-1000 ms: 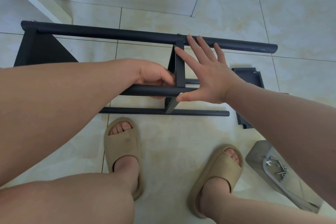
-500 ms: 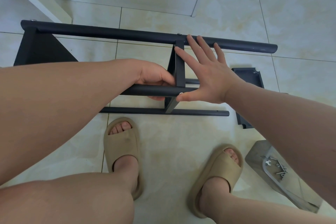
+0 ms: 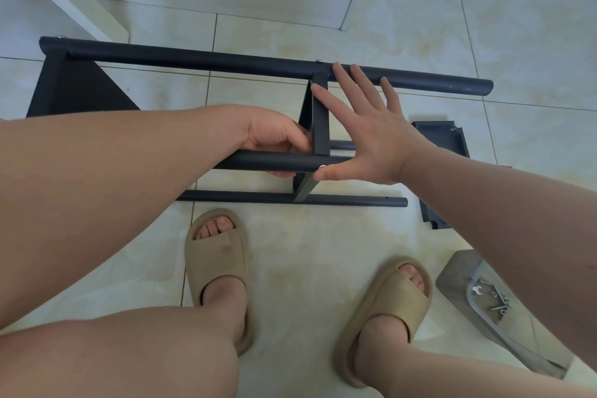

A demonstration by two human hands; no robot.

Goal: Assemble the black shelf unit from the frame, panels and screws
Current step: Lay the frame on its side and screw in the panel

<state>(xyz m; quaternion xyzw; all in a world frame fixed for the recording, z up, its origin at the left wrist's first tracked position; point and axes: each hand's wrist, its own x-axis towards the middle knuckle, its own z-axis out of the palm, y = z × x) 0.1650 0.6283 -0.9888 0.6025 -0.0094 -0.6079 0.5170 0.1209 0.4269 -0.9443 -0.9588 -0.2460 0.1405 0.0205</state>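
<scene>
The black frame (image 3: pixel 258 66) is lying on its side on the tile floor (image 3: pixel 323 252), just past the feet. The left hand (image 3: pixel 274 139) is wrapped round the near tube (image 3: pixel 277 161). The right hand (image 3: pixel 365 129) is flat and spread wide against the middle panel (image 3: pixel 320 119), gripping nothing, with the thumb right beside a screw (image 3: pixel 322 167).

What I'd worry about: the tubes' right ends are free, so a hard shove could rack the whole thing, skew that panel off its holes and maybe bind the screw.

Count:
- three tubes in plain view, plus a sliver of a fourth
- two fitted panels, counting the end panel (image 3: pixel 74 87)
- one loose panel (image 3: pixel 442 139) on the floor
- three screw heads showing
- the spare screws (image 3: pixel 499 302) at lower right are too small to count
</scene>
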